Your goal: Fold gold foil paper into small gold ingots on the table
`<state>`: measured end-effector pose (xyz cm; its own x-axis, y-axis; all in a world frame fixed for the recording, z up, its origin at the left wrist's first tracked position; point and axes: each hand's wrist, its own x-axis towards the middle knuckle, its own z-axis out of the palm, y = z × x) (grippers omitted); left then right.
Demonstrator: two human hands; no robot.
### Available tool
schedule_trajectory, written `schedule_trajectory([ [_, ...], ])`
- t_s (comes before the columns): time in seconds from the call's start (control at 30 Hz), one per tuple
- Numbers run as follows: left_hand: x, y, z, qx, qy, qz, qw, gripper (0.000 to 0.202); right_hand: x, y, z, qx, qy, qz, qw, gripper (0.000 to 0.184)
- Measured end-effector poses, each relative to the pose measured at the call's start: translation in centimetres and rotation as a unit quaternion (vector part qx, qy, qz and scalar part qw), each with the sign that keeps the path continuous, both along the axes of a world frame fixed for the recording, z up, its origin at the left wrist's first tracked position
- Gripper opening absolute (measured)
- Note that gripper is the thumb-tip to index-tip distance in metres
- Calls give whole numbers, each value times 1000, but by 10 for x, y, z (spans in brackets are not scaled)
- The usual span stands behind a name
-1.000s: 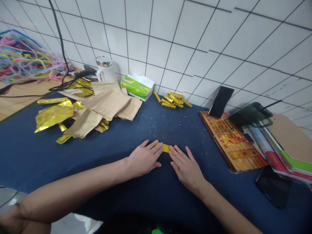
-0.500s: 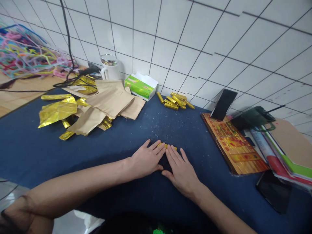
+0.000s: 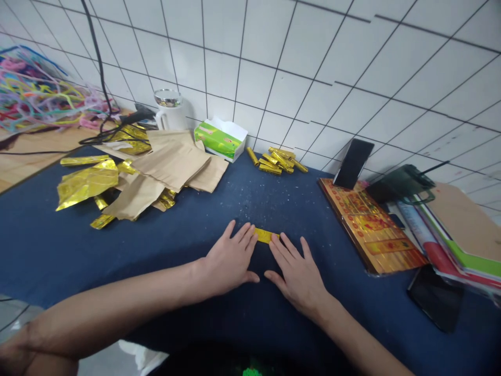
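While both palms lie flat on the dark blue cloth [image 3: 117, 245], my left hand [image 3: 230, 257] and my right hand [image 3: 300, 272] bracket a folded gold foil strip [image 3: 266, 235]. The strip lies flat on the cloth near the middle of the table, directly ahead of me. The left fingertips [image 3: 252, 233] cover its left end; the right fingertips [image 3: 278, 243] touch its right end. All fingers on both hands are extended and released; neither hand grasps anything; contact is by pressing down only. The thumbs point inward toward each other, apart, below the strip.

Surrounding items, far side: a small heap of finished gold foil rolls [image 3: 277, 161] lies near the tiled wall [image 3: 313, 52], well apart from the strip; a green tissue box [image 3: 219, 138] sits just left of that heap; a white mug [image 3: 170, 110] stands further left, against the wall.

Left side: brown paper sheets [image 3: 172, 163] overlap loose gold foil sheets [image 3: 86, 181]; a black cable [image 3: 97, 68] hangs down the wall above them; a tangle of coloured cords [image 3: 35, 94] occupies the far left corner.

Right side: a stack of gold and red printed paper [image 3: 371, 230] lies flat; a dark phone [image 3: 353, 163] leans against the wall at its far end; a second phone [image 3: 434, 297] lies face up at its near end; a stack of books [image 3: 457, 245] borders the right edge.
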<state>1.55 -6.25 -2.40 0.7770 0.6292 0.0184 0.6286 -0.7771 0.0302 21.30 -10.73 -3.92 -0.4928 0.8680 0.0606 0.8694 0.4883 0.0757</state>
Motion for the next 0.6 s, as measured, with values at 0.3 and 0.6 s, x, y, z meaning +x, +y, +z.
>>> schedule_trajectory([
  [0.3, 26, -19, -11, -1, -80, -70, 994, 98, 0, -1, 0, -8, 19, -6, 1000, 49],
  [0.6, -7, -8, -18, -2, -39, -28, 999, 89, 1, 1, 3, -17, -2, -10, 1000, 55],
])
